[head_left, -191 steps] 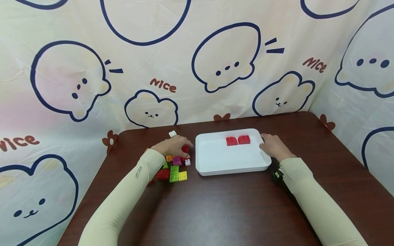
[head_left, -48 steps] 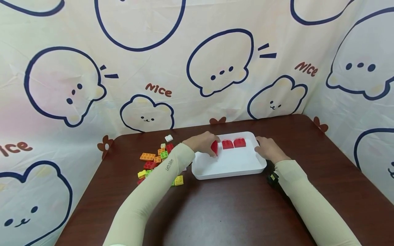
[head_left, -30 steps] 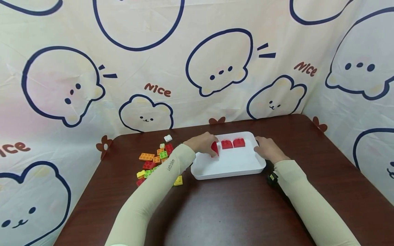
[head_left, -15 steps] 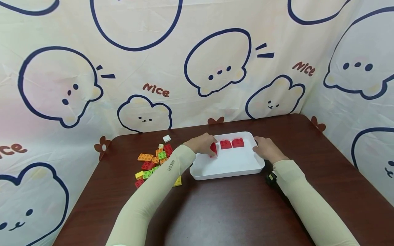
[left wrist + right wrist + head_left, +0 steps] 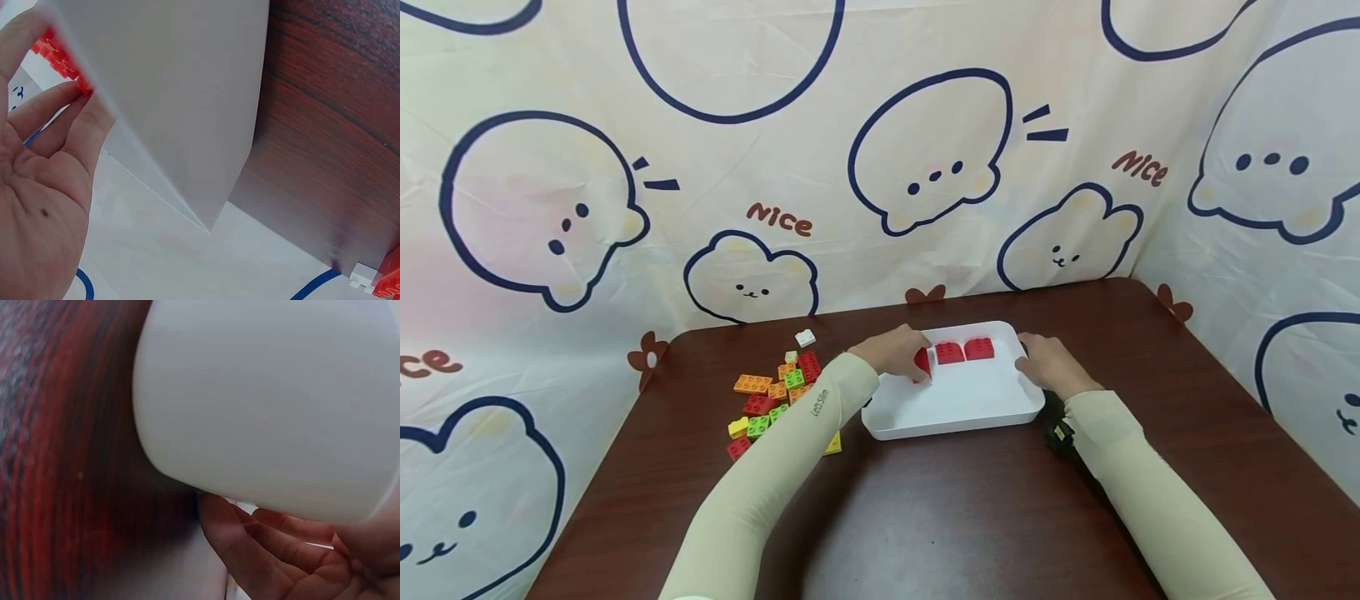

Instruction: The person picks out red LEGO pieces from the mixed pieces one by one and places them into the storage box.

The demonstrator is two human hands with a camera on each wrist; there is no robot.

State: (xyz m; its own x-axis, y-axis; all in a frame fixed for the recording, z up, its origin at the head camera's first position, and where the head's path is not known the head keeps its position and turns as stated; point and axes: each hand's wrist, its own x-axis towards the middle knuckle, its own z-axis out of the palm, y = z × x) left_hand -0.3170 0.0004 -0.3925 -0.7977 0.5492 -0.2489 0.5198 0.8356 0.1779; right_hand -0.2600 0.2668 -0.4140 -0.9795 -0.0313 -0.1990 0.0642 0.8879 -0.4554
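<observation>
My left hand (image 5: 891, 350) reaches over the left end of a white tray (image 5: 958, 412) and pinches a red toy brick (image 5: 922, 363) between thumb and fingers. In the left wrist view the red brick's studs (image 5: 59, 56) show behind the tray wall, and the thumb and fingers lie around it. Two more red bricks (image 5: 950, 352) sit side by side toward the back of the tray. At the tray's right end my right hand (image 5: 1054, 365) grips the rim. Its fingers (image 5: 250, 550) curl against the outer wall in the right wrist view.
Left of the tray lies a loose pile of toy bricks in orange (image 5: 752, 383), red, green and yellow, partly behind the left sleeve (image 5: 801, 433). A white brick (image 5: 805, 337) lies near the back edge of the dark wooden table (image 5: 925, 517). A patterned cloth hangs behind.
From the brick pile my left hand has moved right with a red brick to the tray's left end, and has stayed almost still there since. The right hand keeps its hold on the tray.
</observation>
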